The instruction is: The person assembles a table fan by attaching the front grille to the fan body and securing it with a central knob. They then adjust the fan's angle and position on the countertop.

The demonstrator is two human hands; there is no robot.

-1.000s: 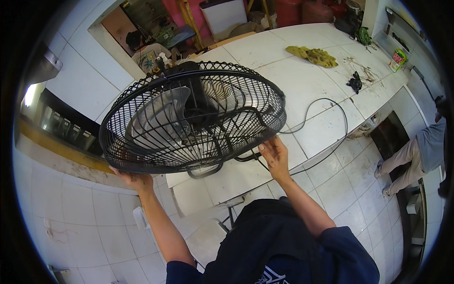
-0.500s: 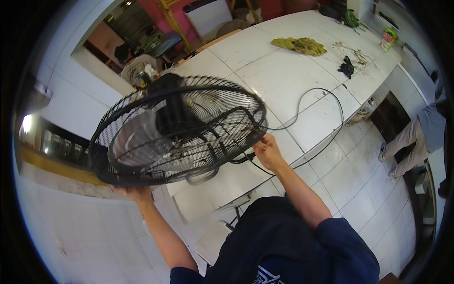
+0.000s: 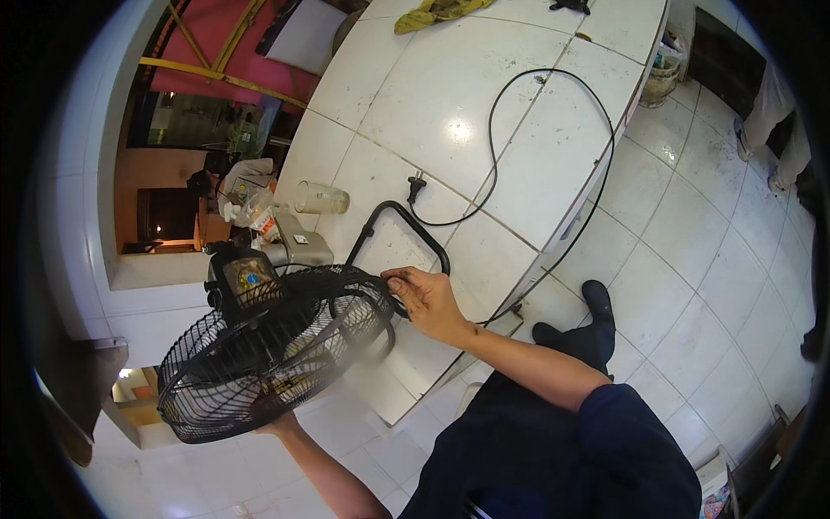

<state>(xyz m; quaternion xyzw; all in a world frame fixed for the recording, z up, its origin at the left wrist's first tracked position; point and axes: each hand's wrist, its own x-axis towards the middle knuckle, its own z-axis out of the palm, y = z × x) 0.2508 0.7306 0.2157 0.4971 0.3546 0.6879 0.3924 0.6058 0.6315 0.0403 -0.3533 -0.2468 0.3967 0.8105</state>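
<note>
A black electric fan [image 3: 259, 342] with a round wire cage is held off the left end of the tiled counter, tilted, its motor housing [image 3: 251, 278] uppermost. My left hand [image 3: 278, 422] supports the cage from below; its fingers are partly hidden behind the wires. At the cage's right edge my right hand [image 3: 425, 301] has its fingers bent and pressed together on the rim. Just beyond that hand, a black tubular stand [image 3: 413, 223] shows over the counter. The black power cord [image 3: 494, 143] loops across the tiles, ending in a plug [image 3: 417, 187].
The white tiled counter [image 3: 432, 86] carries a glass jar [image 3: 322, 198], a metal box [image 3: 304, 246] and a yellow-green cloth [image 3: 439, 12]. A wall opening lies to the left. Another person's legs [image 3: 778, 121] stand at far right, near a bucket [image 3: 659, 85].
The fan has come lower in view and turned, bringing its motor housing up. My right hand has shifted left with the rim. The view has swung, and the plug, jar and stand now show.
</note>
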